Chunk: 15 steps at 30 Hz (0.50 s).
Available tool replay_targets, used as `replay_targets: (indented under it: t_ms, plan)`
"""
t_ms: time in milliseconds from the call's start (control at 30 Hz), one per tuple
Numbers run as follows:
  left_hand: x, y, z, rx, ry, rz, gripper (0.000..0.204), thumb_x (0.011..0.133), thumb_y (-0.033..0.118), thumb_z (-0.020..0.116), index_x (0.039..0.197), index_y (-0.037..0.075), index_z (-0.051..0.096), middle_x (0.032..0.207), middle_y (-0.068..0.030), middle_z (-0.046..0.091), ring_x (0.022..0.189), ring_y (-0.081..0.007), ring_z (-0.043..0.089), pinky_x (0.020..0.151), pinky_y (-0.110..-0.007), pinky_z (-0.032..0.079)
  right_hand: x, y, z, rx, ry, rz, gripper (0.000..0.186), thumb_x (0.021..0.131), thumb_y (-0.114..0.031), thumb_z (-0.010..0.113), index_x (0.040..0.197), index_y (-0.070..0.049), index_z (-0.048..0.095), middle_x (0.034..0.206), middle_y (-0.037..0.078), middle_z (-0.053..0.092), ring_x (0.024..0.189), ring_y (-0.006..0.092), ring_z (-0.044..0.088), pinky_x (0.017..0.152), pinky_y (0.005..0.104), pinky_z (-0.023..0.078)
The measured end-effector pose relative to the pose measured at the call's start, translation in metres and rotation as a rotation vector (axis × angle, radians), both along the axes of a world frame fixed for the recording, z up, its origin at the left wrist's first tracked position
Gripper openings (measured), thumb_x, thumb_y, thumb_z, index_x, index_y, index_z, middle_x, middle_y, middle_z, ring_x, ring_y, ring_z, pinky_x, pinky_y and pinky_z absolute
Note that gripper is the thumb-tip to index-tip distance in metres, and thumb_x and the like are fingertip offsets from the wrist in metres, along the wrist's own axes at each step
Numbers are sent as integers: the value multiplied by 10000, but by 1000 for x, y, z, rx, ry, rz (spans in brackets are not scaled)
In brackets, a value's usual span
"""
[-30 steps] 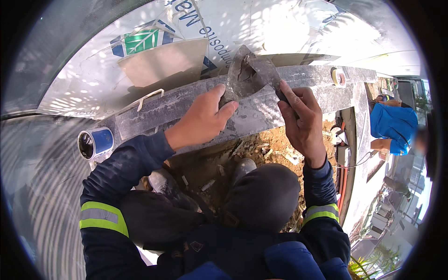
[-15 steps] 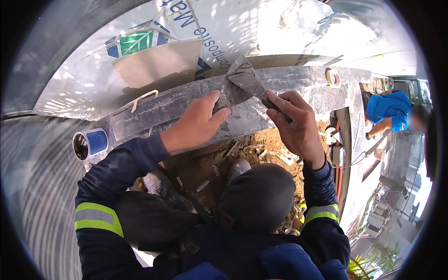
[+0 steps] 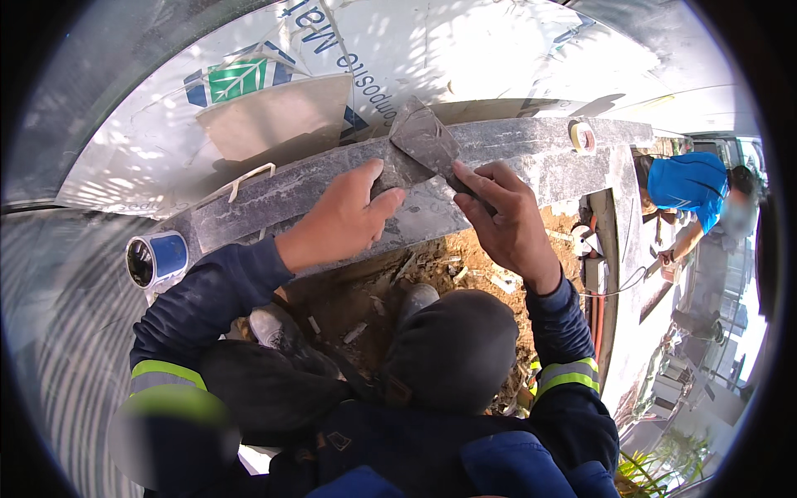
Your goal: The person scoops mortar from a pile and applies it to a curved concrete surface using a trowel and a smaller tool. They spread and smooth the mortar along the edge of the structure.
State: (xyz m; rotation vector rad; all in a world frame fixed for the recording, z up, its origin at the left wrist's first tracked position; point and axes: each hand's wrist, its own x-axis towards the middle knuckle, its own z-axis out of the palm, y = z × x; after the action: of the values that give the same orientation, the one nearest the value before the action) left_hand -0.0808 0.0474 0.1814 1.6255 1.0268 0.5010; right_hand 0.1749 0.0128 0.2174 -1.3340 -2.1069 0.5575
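In my right hand (image 3: 510, 220) is a putty knife (image 3: 425, 137), held by its dark handle between thumb and fingers. Its wide grey blade points up and left, over the stone ledge. My left hand (image 3: 344, 212) is closed, thumb and forefinger pinching a flat grey blade-like piece (image 3: 405, 172) beneath the putty knife. The two overlap, and the piece's exact kind is hard to make out. Both hands are above the long grey stone ledge (image 3: 290, 192), which is streaked with white.
A blue-and-white tin (image 3: 170, 252) stands at the ledge's left end; a tape roll (image 3: 583, 138) lies toward its right. A beige board (image 3: 274, 120) leans behind. Below are my knees and rubble-strewn soil (image 3: 465, 257). A person in blue (image 3: 689, 183) bends at the far right.
The putty knife's blade has shifted and turned against the piece in my left hand, showing its flat face more. At right, the person in blue has shifted, with an arm now reaching down.
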Motion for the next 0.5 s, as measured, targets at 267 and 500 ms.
replay_targets:
  t_ms: [267, 500]
  plan:
    - [-4, 0, 0, -56, 4, -32, 635, 1043, 226, 585, 1419, -218, 327, 669, -50, 582, 539, -106, 564, 507, -280, 462, -2, -10, 5, -24, 75, -23, 379, 898, -20, 741, 1274, -28, 696, 976, 141, 652, 775, 249, 642, 674, 350, 510]
    - [-3, -1, 5, -157, -40, -21, 411, 1047, 217, 569, 1198, -152, 472, 685, -54, 585, 556, -107, 571, 503, -282, 467, -3, -7, 0, 101, 167, -148, 365, 909, -26, 732, 1270, -4, 688, 997, 157, 654, 783, 264, 649, 679, 355, 511]
